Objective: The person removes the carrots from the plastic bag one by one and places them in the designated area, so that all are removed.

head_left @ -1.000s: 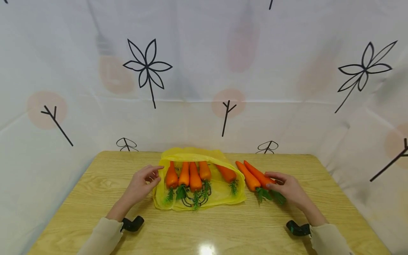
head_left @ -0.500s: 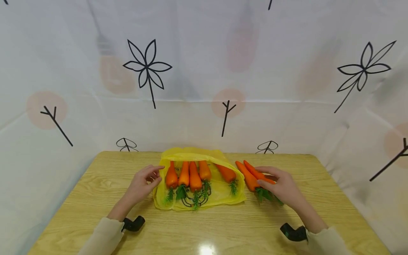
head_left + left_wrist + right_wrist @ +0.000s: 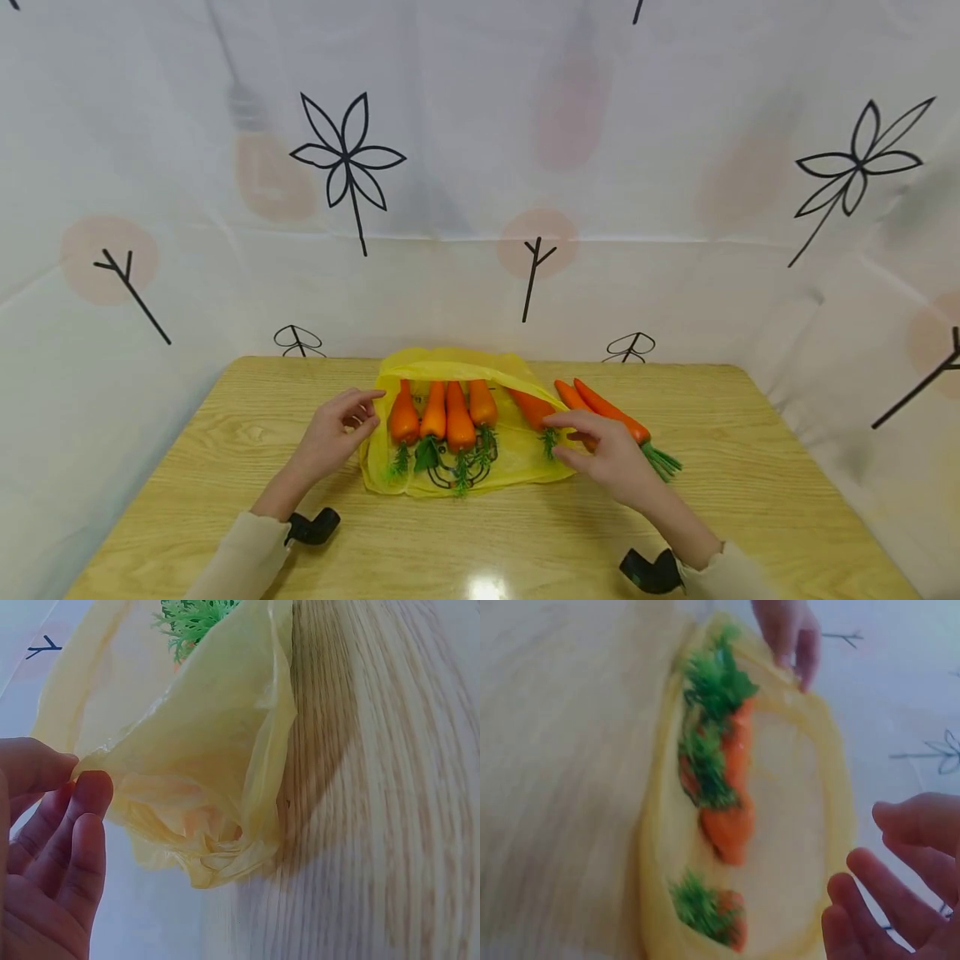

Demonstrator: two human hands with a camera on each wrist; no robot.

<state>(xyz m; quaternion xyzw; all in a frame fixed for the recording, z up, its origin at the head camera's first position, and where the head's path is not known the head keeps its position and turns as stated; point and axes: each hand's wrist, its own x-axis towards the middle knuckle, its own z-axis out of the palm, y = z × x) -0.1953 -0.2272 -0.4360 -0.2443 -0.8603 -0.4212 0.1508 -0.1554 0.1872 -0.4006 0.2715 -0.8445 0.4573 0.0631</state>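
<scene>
A yellow plastic bag [image 3: 517,473] lies on its side with its mouth facing me. Inside it several orange carrots [image 3: 459,427] with green tops lie side by side, and one more carrot [image 3: 531,408] lies apart at the right. My left hand [image 3: 337,433] pinches the rim of the bag between thumb and finger, as the left wrist view shows at the bag's edge [image 3: 187,720]. Over the bag's right edge hovers my right hand [image 3: 622,471], fingers spread and holding nothing. Outside the bag, two carrots [image 3: 618,414] lie on the table, one partly hidden behind the right hand.
The wooden table [image 3: 420,550] ends at a white printed cloth [image 3: 465,283] hanging behind it and along both sides. Black wrist pieces [image 3: 315,527] jut from both sleeves.
My right hand was on the outer carrot, then slid up along it. It has let go and moved left to the bag's edge. The carrots and left hand stay put.
</scene>
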